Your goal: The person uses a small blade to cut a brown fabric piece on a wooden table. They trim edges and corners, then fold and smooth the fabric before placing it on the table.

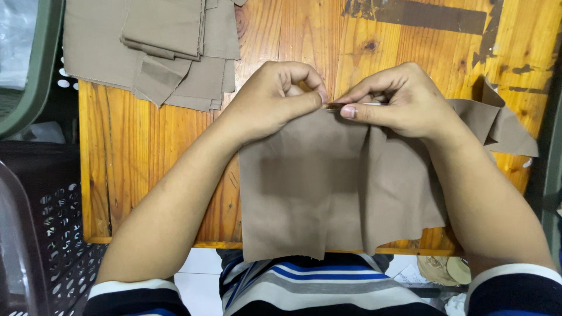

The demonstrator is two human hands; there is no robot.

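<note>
Left hand (272, 99) and right hand (398, 102) pinch top edge of flat taupe woven cloth piece (316, 187), mid-fold; stack of matching pieces (158, 47) near.

No labels, signs or screens appear; one crumpled clear plastic bag (16, 41) sits at the far upper left.

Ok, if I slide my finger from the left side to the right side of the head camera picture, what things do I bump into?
Dark plastic basket → stack of folded tan cloth pieces → left hand → right hand → loose end of the tan cloth that both hands pinch at its top edge, on the wooden table.
</note>
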